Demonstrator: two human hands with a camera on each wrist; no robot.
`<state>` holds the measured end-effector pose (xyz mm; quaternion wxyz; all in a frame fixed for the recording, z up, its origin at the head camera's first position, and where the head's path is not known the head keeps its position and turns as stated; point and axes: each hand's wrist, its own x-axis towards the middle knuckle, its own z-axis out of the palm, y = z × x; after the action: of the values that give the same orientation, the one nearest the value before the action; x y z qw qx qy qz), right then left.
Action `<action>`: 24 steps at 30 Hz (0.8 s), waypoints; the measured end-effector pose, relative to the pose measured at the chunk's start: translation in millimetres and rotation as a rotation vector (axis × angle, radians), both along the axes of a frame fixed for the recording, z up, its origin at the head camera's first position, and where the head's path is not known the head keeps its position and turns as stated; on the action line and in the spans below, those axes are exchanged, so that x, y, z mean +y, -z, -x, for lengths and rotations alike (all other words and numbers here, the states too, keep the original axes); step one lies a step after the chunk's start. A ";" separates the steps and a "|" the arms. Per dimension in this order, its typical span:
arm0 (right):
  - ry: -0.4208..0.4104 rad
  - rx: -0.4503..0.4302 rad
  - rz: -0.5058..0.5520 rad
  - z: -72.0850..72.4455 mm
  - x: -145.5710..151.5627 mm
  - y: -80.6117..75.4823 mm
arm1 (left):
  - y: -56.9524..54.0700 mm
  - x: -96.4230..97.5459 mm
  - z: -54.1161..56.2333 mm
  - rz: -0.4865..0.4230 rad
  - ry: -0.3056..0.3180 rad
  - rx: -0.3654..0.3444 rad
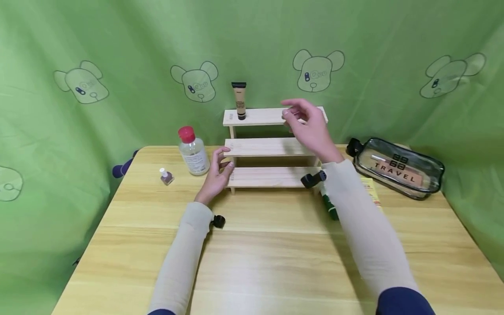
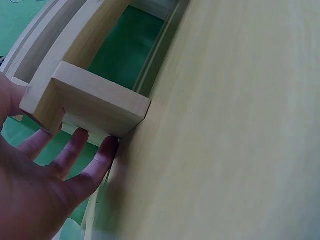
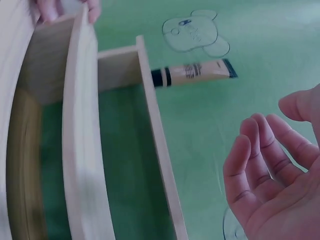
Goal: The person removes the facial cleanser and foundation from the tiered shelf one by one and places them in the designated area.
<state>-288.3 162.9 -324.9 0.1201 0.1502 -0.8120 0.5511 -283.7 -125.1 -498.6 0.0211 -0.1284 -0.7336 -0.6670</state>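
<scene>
A three-tier wooden display shelf (image 1: 271, 148) stands at the table's back. My left hand (image 1: 218, 171) grips its left end at the lower tiers; in the left wrist view, several fingertips (image 2: 107, 145) touch the end near the tabletop. On the top tier's left part, a beige cosmetic tube (image 1: 240, 101) stands upright on its black cap, and the right wrist view shows the same tube (image 3: 200, 71) from the side. My right hand (image 1: 309, 124) hovers in front of the top tier's right part, fingers loosely bent and holding nothing.
Left of the shelf are a clear bottle with a red cap (image 1: 194, 155) and a small purple bottle with a white cap (image 1: 166, 176). A transparent travel pouch (image 1: 397, 168) lies at right. A green item (image 1: 330, 206) and a yellow packet (image 1: 371, 190) are partly hidden by the right forearm.
</scene>
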 end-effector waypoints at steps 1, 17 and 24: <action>-0.012 -0.009 0.014 2.9 -4.3 -0.9 | 0.3 -0.3 0.3 0.001 0.001 0.003; -0.047 -0.058 0.127 33.5 -49.9 6.7 | -3.3 -2.4 0.0 0.012 -0.004 0.005; -0.045 -0.050 0.070 48.4 -64.3 9.5 | -2.4 -2.6 0.5 0.011 -0.001 -0.001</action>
<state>-336.7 98.6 -334.4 0.0925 0.1503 -0.7914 0.5852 -284.3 -127.8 -496.2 0.0205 -0.1279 -0.7375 -0.6629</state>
